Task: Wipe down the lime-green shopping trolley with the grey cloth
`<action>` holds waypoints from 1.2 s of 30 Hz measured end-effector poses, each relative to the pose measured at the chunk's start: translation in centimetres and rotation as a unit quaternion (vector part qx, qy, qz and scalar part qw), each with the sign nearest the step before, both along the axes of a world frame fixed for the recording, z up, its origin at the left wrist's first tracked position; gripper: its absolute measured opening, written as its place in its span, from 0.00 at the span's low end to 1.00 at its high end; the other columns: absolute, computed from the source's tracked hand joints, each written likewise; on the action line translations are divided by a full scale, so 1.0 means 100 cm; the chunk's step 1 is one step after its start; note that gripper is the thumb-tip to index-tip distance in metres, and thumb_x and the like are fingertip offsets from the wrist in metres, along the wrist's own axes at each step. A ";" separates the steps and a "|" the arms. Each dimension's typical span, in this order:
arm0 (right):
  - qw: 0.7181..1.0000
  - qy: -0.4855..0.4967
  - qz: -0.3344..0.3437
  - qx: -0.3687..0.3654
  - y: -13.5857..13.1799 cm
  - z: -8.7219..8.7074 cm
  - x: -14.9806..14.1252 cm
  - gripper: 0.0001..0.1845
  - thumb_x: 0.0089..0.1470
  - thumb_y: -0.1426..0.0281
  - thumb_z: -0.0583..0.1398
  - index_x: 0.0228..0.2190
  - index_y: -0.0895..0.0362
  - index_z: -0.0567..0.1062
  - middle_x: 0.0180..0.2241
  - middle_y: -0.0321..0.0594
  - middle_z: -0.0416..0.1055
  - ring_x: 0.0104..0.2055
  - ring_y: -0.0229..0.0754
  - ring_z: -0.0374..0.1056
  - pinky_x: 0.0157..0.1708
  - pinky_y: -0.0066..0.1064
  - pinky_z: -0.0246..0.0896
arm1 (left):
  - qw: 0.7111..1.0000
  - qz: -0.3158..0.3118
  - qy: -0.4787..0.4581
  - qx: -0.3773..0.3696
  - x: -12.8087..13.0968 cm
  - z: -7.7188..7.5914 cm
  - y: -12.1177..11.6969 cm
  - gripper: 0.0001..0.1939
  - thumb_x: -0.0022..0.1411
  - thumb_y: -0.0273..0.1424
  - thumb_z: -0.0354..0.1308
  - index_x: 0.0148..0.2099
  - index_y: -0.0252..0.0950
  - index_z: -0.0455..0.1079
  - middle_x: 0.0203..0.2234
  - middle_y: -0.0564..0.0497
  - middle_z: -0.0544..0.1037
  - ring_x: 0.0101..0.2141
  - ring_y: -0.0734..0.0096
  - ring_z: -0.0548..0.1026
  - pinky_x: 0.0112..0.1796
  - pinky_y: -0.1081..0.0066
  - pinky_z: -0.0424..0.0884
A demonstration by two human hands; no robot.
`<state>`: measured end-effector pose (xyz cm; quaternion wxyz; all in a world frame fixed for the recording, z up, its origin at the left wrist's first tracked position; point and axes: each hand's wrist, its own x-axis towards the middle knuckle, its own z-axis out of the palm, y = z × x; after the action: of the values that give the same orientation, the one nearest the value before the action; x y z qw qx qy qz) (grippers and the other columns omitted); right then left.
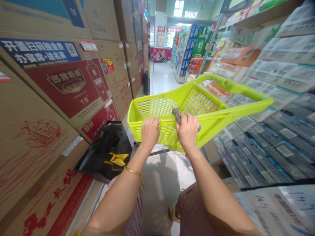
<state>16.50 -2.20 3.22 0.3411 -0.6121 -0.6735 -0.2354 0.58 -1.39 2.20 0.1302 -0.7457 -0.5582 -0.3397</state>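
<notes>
A lime-green shopping cart (211, 121) with a perforated plastic basket stands sideways in front of me, its looped handle pointing to the right. My left hand (150, 131) is closed over the near rim of the basket, toward its left end. Farther right on the same rim, my right hand (187, 129) is closed around a crumpled grey cloth (176, 115) and the rim together. Part of the cloth sticks out on both sides of that hand. No goods show in the visible part of the basket.
Stacked cardboard boxes (73, 88) line the left side, with a black bag (105, 154) at their foot. Shelves of packaged towels (270, 131) rise on the right. A tiled aisle (162, 75) leads to blue and green product stacks (188, 49).
</notes>
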 end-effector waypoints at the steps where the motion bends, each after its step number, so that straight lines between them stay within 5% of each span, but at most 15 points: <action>1: 1.000 0.009 -0.004 0.001 0.000 0.001 0.000 0.16 0.55 0.67 0.55 0.45 0.57 0.70 0.45 0.47 0.67 0.44 0.49 0.57 0.42 0.38 0.51 | 1.000 0.000 -0.002 -0.001 0.001 0.000 0.000 0.14 0.67 0.29 0.42 0.39 0.36 0.69 0.32 0.47 0.74 0.37 0.61 0.68 0.41 0.64 0.61; 14: 0.995 0.017 0.069 -0.068 -0.005 -0.004 -0.064 0.14 0.59 0.68 0.52 0.46 0.55 0.70 0.47 0.47 0.67 0.44 0.47 0.57 0.44 0.38 0.52 | 0.999 0.015 -0.032 -0.025 0.004 0.004 -0.004 0.12 0.66 0.29 0.44 0.33 0.36 0.67 0.31 0.46 0.73 0.36 0.60 0.68 0.40 0.64 0.63; 29: 0.999 -0.030 0.020 -0.027 -0.003 0.011 0.014 0.17 0.55 0.66 0.55 0.46 0.57 0.70 0.45 0.47 0.67 0.45 0.48 0.57 0.43 0.37 0.51 | 1.000 0.020 -0.004 -0.001 0.002 0.006 -0.003 0.14 0.67 0.29 0.41 0.35 0.36 0.68 0.30 0.46 0.73 0.36 0.60 0.69 0.42 0.63 0.64; 36: 0.999 -0.017 0.001 -0.033 -0.003 0.015 0.006 0.12 0.55 0.68 0.54 0.40 0.59 0.71 0.39 0.47 0.66 0.41 0.49 0.56 0.39 0.37 0.51 | 1.000 0.001 -0.016 0.023 0.023 0.008 -0.008 0.12 0.64 0.24 0.43 0.36 0.36 0.68 0.31 0.47 0.74 0.38 0.62 0.70 0.54 0.58 0.59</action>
<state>17.08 -2.47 4.72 0.3093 -0.6185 -0.6872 -0.2226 2.87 -2.19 2.96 0.1386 -0.7365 -0.5528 -0.3643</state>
